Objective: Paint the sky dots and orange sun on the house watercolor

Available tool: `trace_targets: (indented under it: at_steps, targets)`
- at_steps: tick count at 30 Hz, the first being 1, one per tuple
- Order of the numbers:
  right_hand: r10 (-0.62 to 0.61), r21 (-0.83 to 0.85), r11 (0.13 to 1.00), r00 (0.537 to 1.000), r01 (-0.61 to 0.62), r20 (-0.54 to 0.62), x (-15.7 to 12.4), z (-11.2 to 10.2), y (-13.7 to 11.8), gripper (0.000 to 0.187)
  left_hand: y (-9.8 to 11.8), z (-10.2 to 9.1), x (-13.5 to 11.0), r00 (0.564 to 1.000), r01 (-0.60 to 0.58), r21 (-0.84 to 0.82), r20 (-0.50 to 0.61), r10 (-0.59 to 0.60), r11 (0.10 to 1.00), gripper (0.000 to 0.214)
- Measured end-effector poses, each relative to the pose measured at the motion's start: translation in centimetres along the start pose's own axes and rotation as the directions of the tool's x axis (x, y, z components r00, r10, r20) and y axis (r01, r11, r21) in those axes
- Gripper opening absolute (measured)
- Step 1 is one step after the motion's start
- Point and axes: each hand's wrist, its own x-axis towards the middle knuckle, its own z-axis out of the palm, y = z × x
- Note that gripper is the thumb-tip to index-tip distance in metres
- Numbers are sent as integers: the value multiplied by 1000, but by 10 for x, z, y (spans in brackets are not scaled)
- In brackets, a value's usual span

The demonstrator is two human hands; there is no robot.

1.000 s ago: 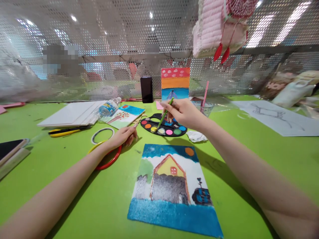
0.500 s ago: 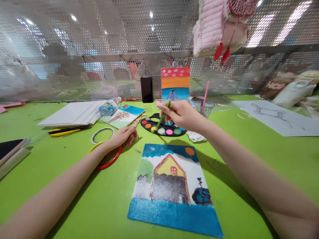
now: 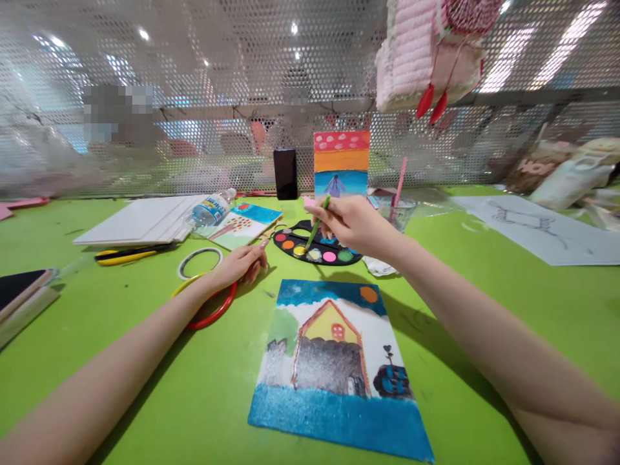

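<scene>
My right hand (image 3: 356,219) pinches a green paintbrush (image 3: 315,226) and holds it slanted over the black paint palette (image 3: 317,259). The brush tip is at the yellow paint well, close to the pale one. My left hand (image 3: 245,263) rests on the table left of the palette, holding nothing, its fingers loosely bent and the index finger stretched forward. Under that wrist lie a red and yellow ring (image 3: 223,311) and a white tape roll (image 3: 181,266). Nearest to me, a painting of a house (image 3: 329,368) lies flat, with a blue strip, an orange sun and a dark bush.
A small painting (image 3: 254,216), a plastic bottle (image 3: 212,210), white boards (image 3: 135,219) and a yellow cutter (image 3: 119,257) lie left. Behind stand a phone (image 3: 285,174), a striped painting (image 3: 341,158) and a cup (image 3: 402,213). A tissue (image 3: 382,266) and a sketch (image 3: 542,229) lie right.
The brush tip has shifted slightly right and up at the yellow well, and my right hand has moved a little left. My left hand and the house painting have stayed in place.
</scene>
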Motion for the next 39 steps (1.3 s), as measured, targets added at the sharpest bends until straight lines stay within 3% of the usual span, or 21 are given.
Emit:
trace_targets:
  at_steps: [6, 12, 18, 24, 30, 36, 39]
  targets:
    - [1, 95, 995, 1000, -4, 29, -1, 6, 0, 36, 0, 0, 0, 1000, 13, -10, -2, -13, 1000, 56]
    - [18, 30, 999, 997, -15, -72, -1, 6, 1, 38, 0, 0, 0, 1000, 3, -3, 1, -3, 1000, 53]
    - [23, 100, 995, 1000, -22, -12, -1, 12, 0, 40, -2, 0, 1, 1000, 2, -21, -8, -2, 1000, 51]
    - [30, 28, 999, 997, -28, -76, -1, 6, 0, 38, -4, -1, 1, 1000, -6, -22, -2, 6, 1000, 50]
    - [-3, 60, 998, 1000, 3, -1, -2, 12, 3, 38, -4, -1, 1, 1000, 8, -37, -5, -9, 999, 51]
    - [40, 40, 998, 996, -37, -81, -1, 5, 4, 36, -3, -1, 1, 1000, 0, -20, 1, 0, 1000, 54]
    - [14, 50, 999, 999, -12, -39, -1, 8, 5, 36, -2, -1, 0, 1000, 5, -17, 1, -5, 1000, 54]
